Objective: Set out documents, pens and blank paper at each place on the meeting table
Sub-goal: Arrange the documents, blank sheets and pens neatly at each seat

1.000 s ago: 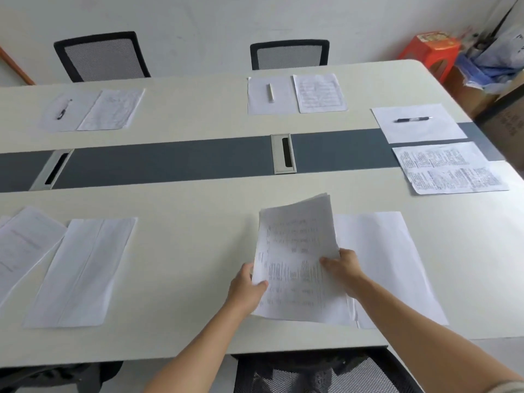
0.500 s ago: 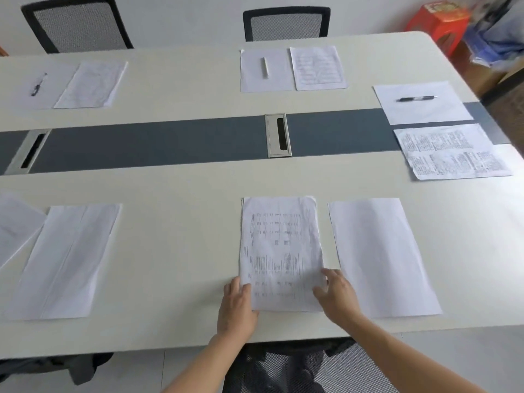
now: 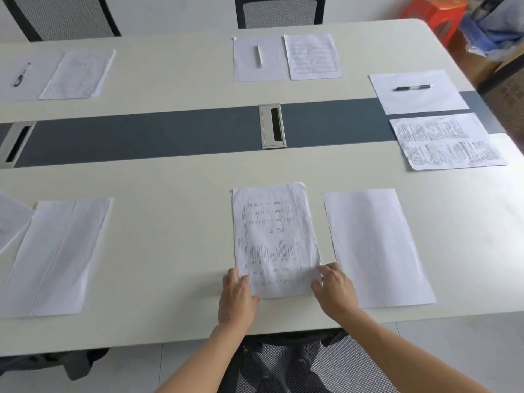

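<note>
Document (image 3: 275, 239) lies on the table (image 3: 170, 222), just left of the blank sheet (image 3: 374, 245). My left hand (image 3: 236, 296) and right hand (image 3: 334, 287) press its lower corners with relaxed fingers, gripping nothing; I'd nudge it parallel, then lift straight off.

Cut by frame edge: far-left sheet (image 3: 12, 219); document (image 3: 273, 239) print unreadable, perhaps tables.

matt cream table (image 3: 170, 180), creased paper document (image 3: 273, 239), mesh chair (image 3: 279, 11)
</note>
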Demonstrator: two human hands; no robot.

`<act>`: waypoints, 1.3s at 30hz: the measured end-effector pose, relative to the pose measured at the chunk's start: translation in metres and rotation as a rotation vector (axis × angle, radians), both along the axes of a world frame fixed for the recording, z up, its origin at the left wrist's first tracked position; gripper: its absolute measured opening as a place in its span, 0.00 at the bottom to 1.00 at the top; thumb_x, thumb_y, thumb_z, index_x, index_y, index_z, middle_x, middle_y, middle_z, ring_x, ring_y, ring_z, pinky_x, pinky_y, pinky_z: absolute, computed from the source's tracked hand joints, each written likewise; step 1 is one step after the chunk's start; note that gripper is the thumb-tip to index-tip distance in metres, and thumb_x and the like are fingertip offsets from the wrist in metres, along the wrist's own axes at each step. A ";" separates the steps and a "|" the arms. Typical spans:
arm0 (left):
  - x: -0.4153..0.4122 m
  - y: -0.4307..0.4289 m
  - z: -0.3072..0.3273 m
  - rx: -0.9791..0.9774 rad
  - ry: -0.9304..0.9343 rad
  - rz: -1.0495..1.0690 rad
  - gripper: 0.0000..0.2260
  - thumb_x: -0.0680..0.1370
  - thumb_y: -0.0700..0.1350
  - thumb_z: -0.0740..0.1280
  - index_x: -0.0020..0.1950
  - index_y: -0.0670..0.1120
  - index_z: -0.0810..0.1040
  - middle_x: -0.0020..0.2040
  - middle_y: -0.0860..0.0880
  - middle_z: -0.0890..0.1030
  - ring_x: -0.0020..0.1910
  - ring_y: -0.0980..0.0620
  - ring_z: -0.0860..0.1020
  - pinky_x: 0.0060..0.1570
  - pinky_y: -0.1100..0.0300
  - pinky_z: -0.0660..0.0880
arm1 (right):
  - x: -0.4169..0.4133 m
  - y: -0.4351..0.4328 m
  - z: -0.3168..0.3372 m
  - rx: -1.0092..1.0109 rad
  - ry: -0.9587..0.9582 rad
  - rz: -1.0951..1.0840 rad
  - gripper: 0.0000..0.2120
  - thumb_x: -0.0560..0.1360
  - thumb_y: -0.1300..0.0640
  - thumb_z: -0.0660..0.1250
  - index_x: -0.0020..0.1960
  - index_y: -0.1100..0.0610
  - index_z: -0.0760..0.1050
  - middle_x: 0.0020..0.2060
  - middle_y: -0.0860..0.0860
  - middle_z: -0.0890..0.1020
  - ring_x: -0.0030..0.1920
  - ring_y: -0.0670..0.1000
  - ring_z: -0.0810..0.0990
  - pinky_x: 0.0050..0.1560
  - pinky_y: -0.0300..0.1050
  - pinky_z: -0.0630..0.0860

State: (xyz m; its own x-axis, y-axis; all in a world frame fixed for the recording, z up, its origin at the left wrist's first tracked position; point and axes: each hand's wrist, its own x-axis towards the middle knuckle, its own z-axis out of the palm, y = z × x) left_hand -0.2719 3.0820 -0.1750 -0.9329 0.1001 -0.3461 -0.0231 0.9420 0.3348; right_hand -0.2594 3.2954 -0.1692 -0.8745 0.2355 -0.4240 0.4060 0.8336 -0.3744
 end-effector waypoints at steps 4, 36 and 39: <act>-0.008 -0.001 0.002 -0.048 -0.022 -0.038 0.20 0.77 0.48 0.68 0.66 0.42 0.72 0.67 0.46 0.66 0.67 0.49 0.65 0.64 0.62 0.69 | -0.006 0.021 0.005 -0.047 0.054 -0.050 0.18 0.77 0.54 0.65 0.65 0.58 0.76 0.60 0.53 0.79 0.55 0.53 0.80 0.54 0.47 0.77; -0.048 0.138 0.070 1.094 -0.453 0.781 0.14 0.74 0.32 0.68 0.59 0.43 0.79 0.55 0.45 0.83 0.52 0.44 0.82 0.45 0.49 0.81 | -0.017 0.173 0.045 -0.553 0.102 -0.749 0.21 0.78 0.42 0.62 0.52 0.60 0.79 0.42 0.53 0.84 0.41 0.55 0.83 0.39 0.47 0.76; -0.041 0.125 0.078 1.050 -0.320 0.837 0.13 0.75 0.31 0.66 0.47 0.49 0.80 0.48 0.49 0.85 0.46 0.49 0.82 0.47 0.47 0.81 | -0.015 0.159 0.017 -0.045 -0.114 -0.448 0.20 0.72 0.41 0.66 0.56 0.54 0.74 0.45 0.51 0.82 0.47 0.57 0.80 0.41 0.45 0.70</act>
State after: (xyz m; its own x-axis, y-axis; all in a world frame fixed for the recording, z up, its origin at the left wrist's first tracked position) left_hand -0.3133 3.2067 -0.0966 -0.7384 -0.1010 -0.6667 -0.6620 -0.0796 0.7452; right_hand -0.2740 3.4547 -0.1523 -0.6378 0.5591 -0.5297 0.7633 0.5505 -0.3381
